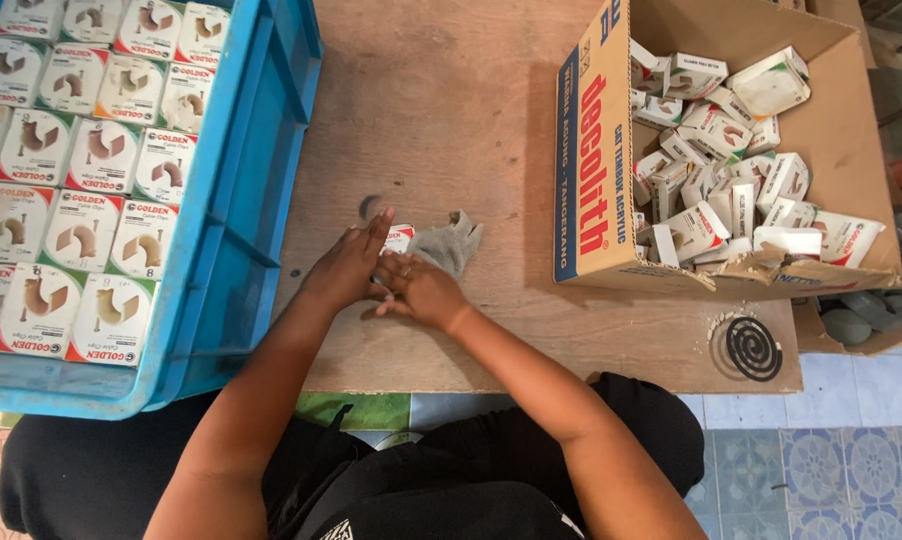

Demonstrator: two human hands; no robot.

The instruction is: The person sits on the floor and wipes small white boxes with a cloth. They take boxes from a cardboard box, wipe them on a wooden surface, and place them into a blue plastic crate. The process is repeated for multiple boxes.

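Now your left hand [346, 268] and right hand [421, 290] both pinch the small white box [399, 237]; press flaps squarely against the wooden table [451, 100], beside the grey glove [449, 245].

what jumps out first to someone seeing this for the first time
The blue crate on the left, packed with neat rows of small white boxes, catches the eye first. Opposite it, on the right, a big cardboard carton holds the same kind of boxes in a loose heap. Between them on the wooden table, the left hand and right hand meet over one small box beside a grey cloth.
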